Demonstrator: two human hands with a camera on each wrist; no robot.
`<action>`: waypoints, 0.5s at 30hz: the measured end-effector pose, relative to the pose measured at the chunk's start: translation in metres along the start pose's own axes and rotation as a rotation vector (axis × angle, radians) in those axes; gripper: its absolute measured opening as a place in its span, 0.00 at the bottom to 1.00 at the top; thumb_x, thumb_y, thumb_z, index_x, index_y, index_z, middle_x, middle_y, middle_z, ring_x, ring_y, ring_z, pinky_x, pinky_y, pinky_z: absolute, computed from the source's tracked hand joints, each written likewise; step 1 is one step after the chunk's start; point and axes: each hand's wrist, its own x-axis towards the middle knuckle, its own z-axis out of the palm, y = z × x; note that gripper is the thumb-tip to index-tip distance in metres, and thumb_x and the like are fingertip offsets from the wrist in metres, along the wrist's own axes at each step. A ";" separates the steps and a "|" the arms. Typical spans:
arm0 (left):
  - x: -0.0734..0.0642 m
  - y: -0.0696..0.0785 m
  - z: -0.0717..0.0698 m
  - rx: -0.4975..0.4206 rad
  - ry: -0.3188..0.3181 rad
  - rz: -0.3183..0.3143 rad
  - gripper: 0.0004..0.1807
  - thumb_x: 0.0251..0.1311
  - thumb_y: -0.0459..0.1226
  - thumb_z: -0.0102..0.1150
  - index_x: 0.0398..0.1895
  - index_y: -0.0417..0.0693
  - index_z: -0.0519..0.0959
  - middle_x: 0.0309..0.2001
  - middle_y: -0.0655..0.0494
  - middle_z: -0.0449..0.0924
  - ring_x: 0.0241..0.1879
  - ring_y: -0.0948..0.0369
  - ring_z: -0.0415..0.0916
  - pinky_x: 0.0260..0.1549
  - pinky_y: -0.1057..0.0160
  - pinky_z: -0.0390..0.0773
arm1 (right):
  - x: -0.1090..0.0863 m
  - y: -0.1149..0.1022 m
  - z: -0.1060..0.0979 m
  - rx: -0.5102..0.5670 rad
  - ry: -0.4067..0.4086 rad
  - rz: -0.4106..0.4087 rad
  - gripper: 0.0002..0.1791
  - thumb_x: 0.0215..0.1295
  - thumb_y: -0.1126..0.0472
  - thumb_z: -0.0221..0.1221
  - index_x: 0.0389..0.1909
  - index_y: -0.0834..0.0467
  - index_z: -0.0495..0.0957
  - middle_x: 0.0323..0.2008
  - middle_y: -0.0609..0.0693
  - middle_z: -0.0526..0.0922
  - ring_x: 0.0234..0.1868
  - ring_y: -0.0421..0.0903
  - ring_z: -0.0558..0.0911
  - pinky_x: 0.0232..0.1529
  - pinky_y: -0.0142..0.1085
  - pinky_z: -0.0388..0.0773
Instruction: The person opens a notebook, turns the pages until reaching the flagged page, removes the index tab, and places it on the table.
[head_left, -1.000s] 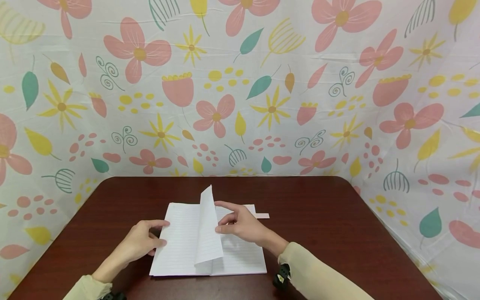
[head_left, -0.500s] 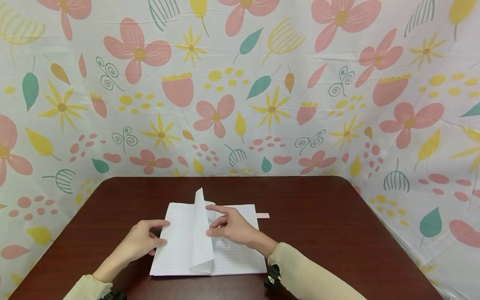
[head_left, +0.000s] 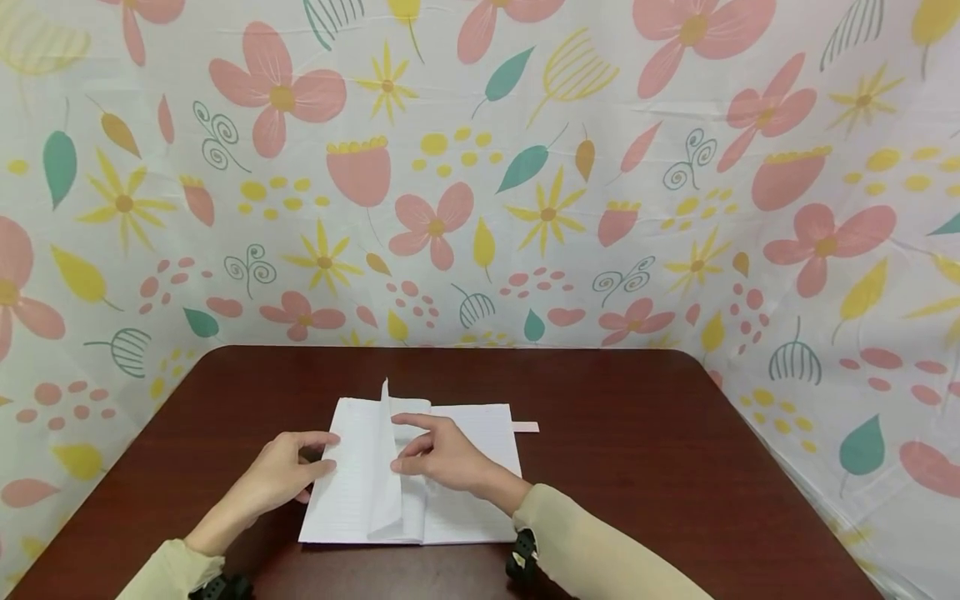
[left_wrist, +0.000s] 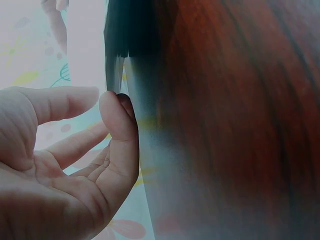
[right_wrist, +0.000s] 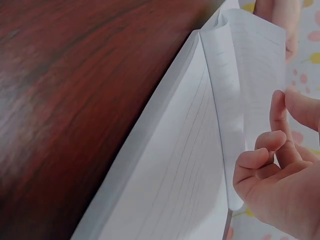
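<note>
A lined white notebook [head_left: 472,512] lies spread flat on the table. At its left edge my left hand [head_left: 277,471] grips the notebook between thumb and fingers; the left wrist view shows the thumb and a bent finger meeting at that edge [left_wrist: 114,75]. One page [head_left: 386,492] stands upright left of the spine, curling at its bottom. My right hand [head_left: 446,454] pinches this page's free edge; in the right wrist view, thumb and index finger meet at the raised page [right_wrist: 260,65], with the other fingers curled.
A pale strip [head_left: 526,427] sticks out from the notebook's right side. The dark red-brown wooden table [head_left: 637,467] has rounded far corners. Behind and beside it hangs a flower-patterned cloth [head_left: 480,167]. Black devices [head_left: 521,557] sit on both wrists.
My right hand has moved left, carrying the raised page past the spine toward the left side. My left hand stays at the notebook's left edge.
</note>
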 end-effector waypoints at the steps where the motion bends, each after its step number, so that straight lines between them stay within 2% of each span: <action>1: 0.000 0.000 0.000 0.003 0.001 -0.006 0.22 0.66 0.33 0.70 0.62 0.36 0.82 0.45 0.45 0.85 0.18 0.53 0.79 0.22 0.56 0.82 | 0.001 -0.001 0.001 -0.005 0.001 0.001 0.34 0.64 0.68 0.72 0.71 0.59 0.76 0.33 0.52 0.90 0.34 0.37 0.84 0.36 0.30 0.74; 6: 0.000 0.000 0.001 0.019 0.000 -0.039 0.22 0.70 0.39 0.67 0.62 0.37 0.82 0.27 0.52 0.81 0.16 0.53 0.78 0.22 0.57 0.81 | 0.005 -0.003 0.009 -0.027 0.006 0.017 0.32 0.65 0.65 0.73 0.70 0.58 0.77 0.32 0.49 0.90 0.33 0.37 0.83 0.34 0.30 0.74; 15: 0.001 -0.002 0.001 0.018 0.000 -0.027 0.22 0.71 0.42 0.66 0.62 0.37 0.82 0.24 0.51 0.77 0.16 0.53 0.77 0.22 0.57 0.82 | 0.012 -0.004 0.019 -0.065 0.011 0.023 0.29 0.67 0.61 0.72 0.68 0.58 0.79 0.28 0.46 0.89 0.28 0.36 0.80 0.29 0.30 0.71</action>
